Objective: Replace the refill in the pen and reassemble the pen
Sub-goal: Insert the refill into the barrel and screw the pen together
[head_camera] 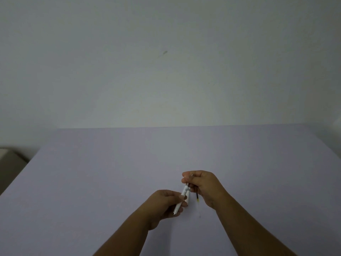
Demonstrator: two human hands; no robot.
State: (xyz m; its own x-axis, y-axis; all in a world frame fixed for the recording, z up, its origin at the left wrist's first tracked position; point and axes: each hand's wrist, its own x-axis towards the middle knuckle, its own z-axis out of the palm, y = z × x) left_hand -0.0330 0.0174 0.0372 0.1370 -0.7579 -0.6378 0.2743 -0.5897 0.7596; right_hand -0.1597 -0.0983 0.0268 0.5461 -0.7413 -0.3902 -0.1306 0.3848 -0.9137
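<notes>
My left hand grips a white pen barrel that slants up to the right, its clip side toward me and a metal end low near my palm. My right hand pinches the barrel's upper end, where a thin refill tip shows between finger and thumb. A second thin dark refill with a yellowish end sticks out below my right hand, just right of the barrel; whether it lies on the table or hangs from my fingers I cannot tell.
The hands hover above a pale lilac table whose far edge meets a plain grey-white wall. Beyond the table's left edge a dim floor and a pale box-like shape are visible.
</notes>
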